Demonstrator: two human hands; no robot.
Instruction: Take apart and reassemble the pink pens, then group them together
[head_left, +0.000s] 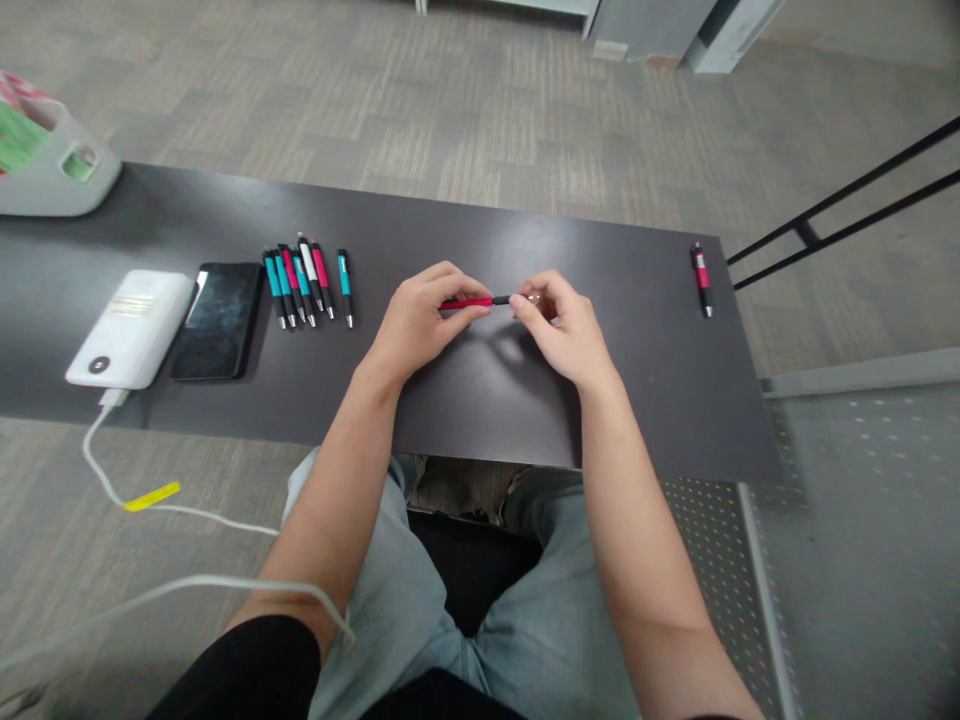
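A red and black pen (472, 302) lies level between my two hands, just over the dark table (480, 390). Thumb and fingers of my left hand (427, 310) pinch its red barrel. My right hand (559, 322) is closed round the pen's black end, and something small and shiny shows between those fingers, too small to make out. Left of my hands is a row of several teal, red and white pens (300, 280), with one teal pen (344, 287) a little apart from them. Far to the right lies a single red and black pen (702, 280).
A black phone (219, 320) and a white power bank (131, 328) rest on the left side, with a white cable (202, 515) running down past my left arm. At the far left corner stands a white plastic basket (82, 180). Black metal bars (847, 205) rise beyond the right edge.
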